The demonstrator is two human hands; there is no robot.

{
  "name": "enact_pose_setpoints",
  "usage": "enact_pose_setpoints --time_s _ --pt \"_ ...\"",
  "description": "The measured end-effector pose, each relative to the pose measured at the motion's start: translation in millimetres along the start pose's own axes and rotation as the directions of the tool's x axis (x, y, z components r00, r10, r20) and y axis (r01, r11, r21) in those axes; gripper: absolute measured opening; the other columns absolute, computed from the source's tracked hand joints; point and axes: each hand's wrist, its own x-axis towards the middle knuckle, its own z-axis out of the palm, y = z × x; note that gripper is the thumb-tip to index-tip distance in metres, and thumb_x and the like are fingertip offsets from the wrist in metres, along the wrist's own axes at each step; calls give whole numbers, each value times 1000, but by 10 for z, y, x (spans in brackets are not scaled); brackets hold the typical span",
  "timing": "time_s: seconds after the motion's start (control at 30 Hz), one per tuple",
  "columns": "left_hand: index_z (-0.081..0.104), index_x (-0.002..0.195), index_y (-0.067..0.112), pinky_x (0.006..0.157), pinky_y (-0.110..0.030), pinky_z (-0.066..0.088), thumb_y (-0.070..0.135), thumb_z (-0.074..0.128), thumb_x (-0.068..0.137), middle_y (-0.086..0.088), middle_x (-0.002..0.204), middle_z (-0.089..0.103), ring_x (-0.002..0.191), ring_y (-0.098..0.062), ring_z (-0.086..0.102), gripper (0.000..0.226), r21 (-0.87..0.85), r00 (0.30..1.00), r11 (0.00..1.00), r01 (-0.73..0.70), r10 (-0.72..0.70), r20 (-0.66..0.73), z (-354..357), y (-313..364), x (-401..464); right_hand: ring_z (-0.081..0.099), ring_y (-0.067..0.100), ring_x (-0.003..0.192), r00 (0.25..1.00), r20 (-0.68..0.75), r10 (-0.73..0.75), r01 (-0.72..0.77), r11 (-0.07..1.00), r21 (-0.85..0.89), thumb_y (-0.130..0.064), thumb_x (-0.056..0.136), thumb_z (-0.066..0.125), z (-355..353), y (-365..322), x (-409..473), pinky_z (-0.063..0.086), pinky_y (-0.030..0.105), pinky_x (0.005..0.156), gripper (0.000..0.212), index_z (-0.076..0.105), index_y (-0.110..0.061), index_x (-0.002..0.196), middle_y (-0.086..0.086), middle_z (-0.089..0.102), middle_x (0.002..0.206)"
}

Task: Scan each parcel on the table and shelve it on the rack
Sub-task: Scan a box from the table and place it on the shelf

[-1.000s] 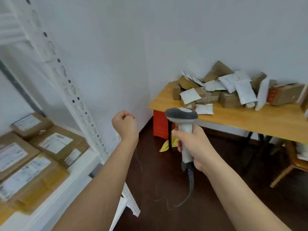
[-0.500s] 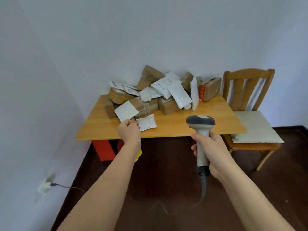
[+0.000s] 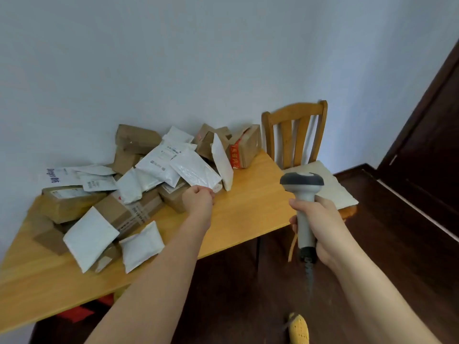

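Note:
A heap of brown cardboard boxes (image 3: 135,137) and white mailer bags lies on the wooden table (image 3: 250,202). My left hand (image 3: 198,198) reaches over the table and pinches the lower corner of a white mailer bag (image 3: 195,171) that lies on the heap. To the right of the table edge my right hand (image 3: 314,222) grips the handle of a grey barcode scanner (image 3: 303,194), held upright with its dark head toward the heap. The scanner's cable hangs below my fist. The rack is out of view.
A wooden chair (image 3: 295,130) with a pale cushion (image 3: 332,184) stands right of the table. A dark door (image 3: 427,125) fills the right edge. Something red (image 3: 77,312) sits under the table. A yellow slipper (image 3: 299,328) shows on the dark floor.
My view has swung from the rack on the left to the table, and I am closer to it. My left hand, a bare fist before, now pinches a white mailer bag.

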Motion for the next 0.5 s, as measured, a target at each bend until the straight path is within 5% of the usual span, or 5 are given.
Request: enact_pose_setpoints --time_s 0.17,0.3,0.5 --pt "63 91 7 60 -25 47 1 41 96 -7 83 60 66 -18 54 24 122 999 992 -29 26 22 900 135 694 56 15 63 999 48 7 -6 1000 -7 -14 93 63 -93 -212 1126 48 30 58 8 59 -11 100 9 56 79" --pt "58 108 14 74 -34 55 6 47 95 -8 109 61 91 -23 61 19 331 998 943 -40 19 66 1588 121 1227 55 13 59 993 96 62 -59 998 -32 -13 94 62 -232 -470 1978 47 27 55 5 58 -12 98 9 55 80" --pt "57 122 13 77 -19 46 2 58 87 1 104 59 99 -15 58 37 423 954 855 -300 260 149 2324 240 1728 54 11 55 986 138 90 -84 995 -50 -13 95 60 -247 -749 3029 46 27 54 5 58 -11 99 9 53 78"
